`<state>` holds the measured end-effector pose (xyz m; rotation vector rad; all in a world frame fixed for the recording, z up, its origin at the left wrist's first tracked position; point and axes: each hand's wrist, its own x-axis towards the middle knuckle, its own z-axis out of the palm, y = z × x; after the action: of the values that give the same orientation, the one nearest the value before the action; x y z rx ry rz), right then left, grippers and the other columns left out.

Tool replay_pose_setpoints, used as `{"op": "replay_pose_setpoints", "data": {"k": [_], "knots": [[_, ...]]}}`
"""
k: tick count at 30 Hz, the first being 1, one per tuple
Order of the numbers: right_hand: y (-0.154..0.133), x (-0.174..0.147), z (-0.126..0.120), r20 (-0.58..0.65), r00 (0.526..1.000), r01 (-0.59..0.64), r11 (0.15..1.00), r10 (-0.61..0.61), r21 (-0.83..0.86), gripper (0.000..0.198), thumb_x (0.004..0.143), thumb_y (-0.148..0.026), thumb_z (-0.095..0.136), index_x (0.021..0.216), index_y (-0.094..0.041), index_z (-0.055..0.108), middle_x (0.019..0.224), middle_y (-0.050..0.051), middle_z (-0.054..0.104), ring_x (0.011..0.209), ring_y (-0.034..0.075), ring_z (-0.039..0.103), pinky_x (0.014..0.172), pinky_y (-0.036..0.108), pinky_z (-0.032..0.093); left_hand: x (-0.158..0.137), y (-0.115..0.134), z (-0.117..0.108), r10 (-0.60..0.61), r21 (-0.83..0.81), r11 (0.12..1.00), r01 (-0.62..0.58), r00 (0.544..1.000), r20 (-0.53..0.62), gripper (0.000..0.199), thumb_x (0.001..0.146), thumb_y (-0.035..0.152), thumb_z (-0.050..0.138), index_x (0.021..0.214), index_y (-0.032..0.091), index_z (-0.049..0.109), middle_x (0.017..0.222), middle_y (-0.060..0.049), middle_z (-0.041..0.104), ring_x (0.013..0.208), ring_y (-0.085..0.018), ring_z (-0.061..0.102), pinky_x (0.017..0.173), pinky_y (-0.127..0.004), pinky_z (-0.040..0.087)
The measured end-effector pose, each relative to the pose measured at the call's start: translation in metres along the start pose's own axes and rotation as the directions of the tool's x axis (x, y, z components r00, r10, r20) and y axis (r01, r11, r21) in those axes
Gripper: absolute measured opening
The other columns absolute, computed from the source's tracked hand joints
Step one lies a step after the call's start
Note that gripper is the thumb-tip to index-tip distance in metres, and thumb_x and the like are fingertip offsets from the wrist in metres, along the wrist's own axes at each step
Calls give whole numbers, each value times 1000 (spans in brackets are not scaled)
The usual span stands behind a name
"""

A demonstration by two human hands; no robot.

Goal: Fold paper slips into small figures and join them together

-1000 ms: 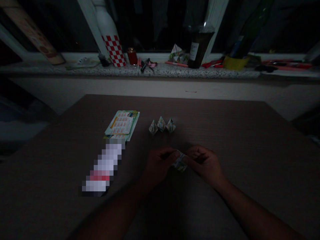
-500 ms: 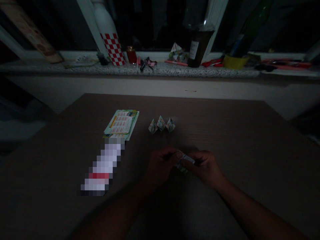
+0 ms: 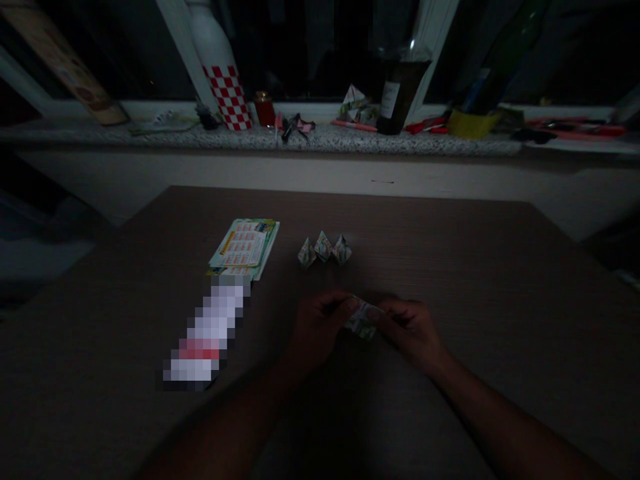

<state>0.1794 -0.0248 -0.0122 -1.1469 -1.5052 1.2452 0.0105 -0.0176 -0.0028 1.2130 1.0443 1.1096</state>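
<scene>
- At ten o'clock from the small printed paper (image 3: pixel 361 325) in our hands, we see a tall tube (image 3: pixel 75 67) on the speckled windowsill (image 3: pixel 320 143).
- At nine o'clock, a pixelated long item (image 3: pixel 207 333) lies on the worktop (image 3: pixel 475 267); we cannot tell what it is.
- At eleven o'clock on the sill stands a white bottle with red checks (image 3: pixel 225 87).
- At ten o'clock, near the pixelated item, lies a stack of printed cards (image 3: pixel 243 245).
- Our left hand (image 3: pixel 320 327), at nine o'clock, pinches the paper's left side between thumb and fingers.
- At eleven o'clock, three folded paper shapes (image 3: pixel 323 247) stand in a row.
- The paper sits between our hands; its folds are too dark to tell.
- Our right hand (image 3: pixel 413 330), at three o'clock, pinches its right side, fingers curled.
- At twelve, a dark labelled cup (image 3: pixel 401 97) stands on the sill.
- At one, a green bottle (image 3: pixel 510 53).
</scene>
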Motion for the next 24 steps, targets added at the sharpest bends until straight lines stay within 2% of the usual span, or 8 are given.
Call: {"op": "replay_pose_setpoints", "data": {"k": [4, 9, 16, 19, 24], "knots": [[-6, 1, 0, 21, 1000, 16, 1000, -16, 2, 33, 81, -41, 60, 63, -15, 67, 52, -1, 54, 47, 9, 46, 45, 20, 37, 1, 0, -1, -19, -26, 999, 19, 1000, -4, 15, 75, 28, 66, 71, 14, 69, 67, -1, 65, 63, -13, 58, 61, -22, 46], [-4, 1, -1, 20, 1000, 15, 999, -16, 38, 27, 81, -40, 60, 73, -16, 70, 61, 1, 62, 55, 12, 54, 51, 22, 42, 2, 2, -1, -36, -44, 998, 35, 999, -22, 15, 73, 28, 67, 69, 14, 69, 64, 0, 64, 60, -11, 56, 59, -21, 44], [-2, 0, -4, -11, 1000, 9, 1000, -9, 14, 33, 81, -42, 60, 62, -16, 67, 52, -1, 55, 48, 11, 49, 46, 21, 39, 2, 0, -2, -52, -39, 998, 51, 998, -27, 17, 73, 31, 67, 70, 14, 69, 66, -2, 65, 61, -13, 57, 57, -22, 45], [-1, 0, -3, 34, 999, 29, 999, -29, 15, 30, 82, -41, 59, 69, -16, 68, 59, 1, 61, 53, 12, 53, 50, 21, 42, 2, -1, -2, -50, -38, 998, 49, 998, -36, 16, 72, 30, 67, 68, 14, 69, 64, -1, 65, 60, -13, 57, 58, -22, 45], [1, 0, 0, 93, 995, 38, 998, -34, -47, 24, 79, -39, 64, 71, -16, 67, 57, 0, 58, 50, 11, 49, 45, 20, 38, -1, -1, 0, 1, 8, 1000, -1, 1000, -7, 14, 74, 28, 66, 70, 14, 69, 65, -1, 64, 63, -13, 57, 60, -23, 44]]}}
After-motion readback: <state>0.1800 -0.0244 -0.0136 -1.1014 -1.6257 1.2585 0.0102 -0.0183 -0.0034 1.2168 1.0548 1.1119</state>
